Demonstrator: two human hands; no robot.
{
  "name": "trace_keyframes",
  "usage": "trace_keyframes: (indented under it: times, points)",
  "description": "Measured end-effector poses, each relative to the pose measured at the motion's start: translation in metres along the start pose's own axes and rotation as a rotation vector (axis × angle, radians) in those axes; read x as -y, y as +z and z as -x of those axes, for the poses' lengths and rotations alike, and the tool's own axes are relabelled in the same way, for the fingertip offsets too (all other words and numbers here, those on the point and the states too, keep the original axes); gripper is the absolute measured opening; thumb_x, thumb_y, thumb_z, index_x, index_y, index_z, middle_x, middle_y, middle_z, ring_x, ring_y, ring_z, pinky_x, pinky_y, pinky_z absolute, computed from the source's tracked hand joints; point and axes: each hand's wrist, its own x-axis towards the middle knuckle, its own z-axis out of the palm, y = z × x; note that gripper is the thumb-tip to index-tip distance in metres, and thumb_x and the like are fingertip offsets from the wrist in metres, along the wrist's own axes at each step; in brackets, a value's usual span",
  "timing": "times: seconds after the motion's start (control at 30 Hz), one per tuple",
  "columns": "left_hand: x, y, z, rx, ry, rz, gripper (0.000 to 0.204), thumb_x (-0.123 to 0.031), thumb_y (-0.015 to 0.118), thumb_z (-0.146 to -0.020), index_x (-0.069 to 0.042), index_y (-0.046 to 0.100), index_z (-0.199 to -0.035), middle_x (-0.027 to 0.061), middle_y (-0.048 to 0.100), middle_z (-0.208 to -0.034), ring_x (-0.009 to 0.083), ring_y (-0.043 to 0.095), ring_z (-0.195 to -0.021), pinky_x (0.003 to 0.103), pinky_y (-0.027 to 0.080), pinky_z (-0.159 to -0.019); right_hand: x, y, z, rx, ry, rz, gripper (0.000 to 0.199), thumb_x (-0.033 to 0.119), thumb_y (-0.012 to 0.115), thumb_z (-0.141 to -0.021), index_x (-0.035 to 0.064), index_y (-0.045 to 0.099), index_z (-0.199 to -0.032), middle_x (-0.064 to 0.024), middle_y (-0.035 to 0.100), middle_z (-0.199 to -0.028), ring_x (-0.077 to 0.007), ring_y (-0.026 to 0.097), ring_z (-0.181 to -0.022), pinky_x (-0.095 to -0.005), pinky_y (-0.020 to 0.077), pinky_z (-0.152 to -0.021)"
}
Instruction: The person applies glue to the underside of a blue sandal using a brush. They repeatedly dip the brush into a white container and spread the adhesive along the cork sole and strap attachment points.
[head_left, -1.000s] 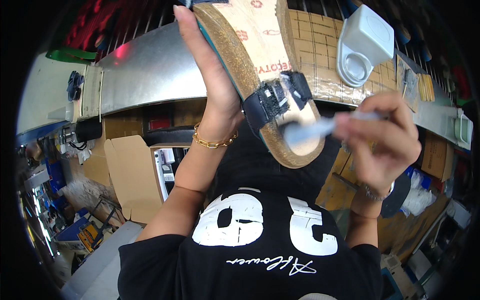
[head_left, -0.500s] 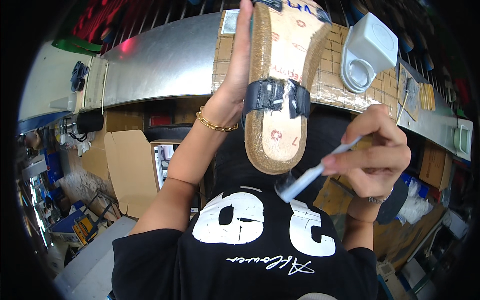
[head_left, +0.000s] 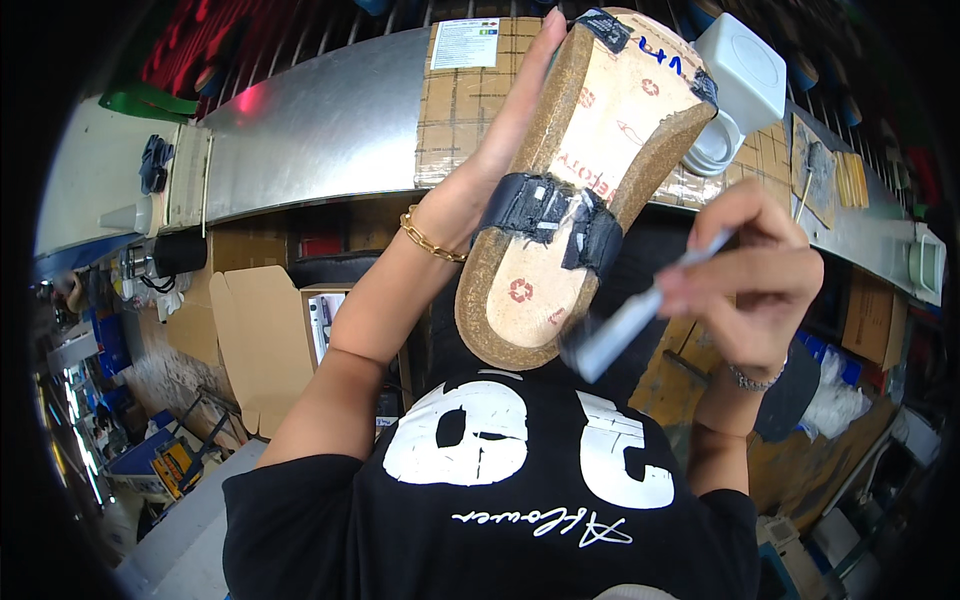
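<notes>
One pale, blurred brush (head_left: 622, 334) is hovering just beside the heel of the rough cork sole (head_left: 510, 275), the right hand's (head_left: 755, 285) fingers pinching its handle. The left hand (head_left: 500, 153), fingers partly hidden, is holding the sole, newly tilting it rightward, apparently angling its rim brushward. Beyond its toe, a smooth white pot (head_left: 752, 70) is standing.

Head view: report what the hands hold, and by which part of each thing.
The left hand holds the cork-edged sole along its left side; the right hand holds the pale brush by its handle.
</notes>
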Motion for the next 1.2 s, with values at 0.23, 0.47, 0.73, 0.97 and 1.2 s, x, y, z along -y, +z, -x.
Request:
trace_keyframes:
  times: [0.23, 0.47, 0.73, 0.97, 1.2]
  points:
    - [-0.002, 0.002, 0.003, 0.016, -0.038, -0.013, 0.090, -0.076, 0.025, -0.097, -0.001, 0.046, -0.143, 0.0177, 0.065, -0.126, 0.0201, 0.072, -0.101, 0.029, 0.061, -0.083, -0.006, -0.009, 0.012, 0.070, 0.035, -0.050, 0.024, 0.009, 0.088, -0.064, 0.0095, 0.083, -0.087, -0.0032, 0.061, -0.078, -0.0096, 0.054, -0.068, -0.0224, 0.0368, -0.057]
    - [-0.001, 0.000, 0.008, 0.098, -0.002, 0.120, 0.082, -0.068, 0.031, -0.100, -0.001, 0.040, -0.147, 0.0202, 0.059, -0.136, 0.0243, 0.067, -0.115, 0.039, 0.060, -0.092, -0.025, -0.006, -0.041, -0.347, -0.078, 0.395, 0.013, 0.005, 0.079, -0.079, 0.0087, 0.081, -0.091, -0.0039, 0.065, -0.075, -0.0123, 0.057, -0.067, -0.0236, 0.0416, -0.059]
    - [-0.022, -0.074, 0.032, -0.113, -0.154, 0.745, 0.078, -0.064, 0.042, -0.099, -0.002, 0.044, -0.147, 0.0269, 0.059, -0.132, 0.0363, 0.066, -0.113, 0.050, 0.059, -0.090, -0.020, 0.035, -0.044, -0.234, -0.020, 0.304, 0.025, 0.005, 0.084, -0.068, 0.0180, 0.083, -0.089, -0.0012, 0.062, -0.081, -0.0157, 0.056, -0.073, -0.0275, 0.0391, -0.067]
    - [-0.074, -0.266, 0.005, 0.031, 0.269, 1.072, 0.082, -0.048, 0.072, -0.083, -0.002, 0.042, -0.144, 0.0220, 0.052, -0.133, 0.0353, 0.065, -0.106, 0.036, 0.063, -0.084, -0.064, -0.016, -0.022, -0.539, 0.204, -0.025, 0.010, -0.001, 0.071, -0.087, -0.0046, 0.073, -0.097, -0.0064, 0.057, -0.095, -0.0147, 0.053, -0.090, -0.0249, 0.0403, -0.082]
    - [-0.127, -0.442, -0.121, -0.490, 0.170, 1.006, 0.070, -0.048, 0.080, -0.079, 0.003, 0.059, -0.122, 0.0242, 0.057, -0.123, 0.0347, 0.065, -0.105, 0.034, 0.065, -0.076, -0.086, 0.006, -0.013, -0.417, 0.392, -0.190, 0.011, -0.004, 0.074, -0.084, -0.0044, 0.074, -0.095, -0.0047, 0.058, -0.090, -0.0119, 0.053, -0.083, -0.0213, 0.0419, -0.071]
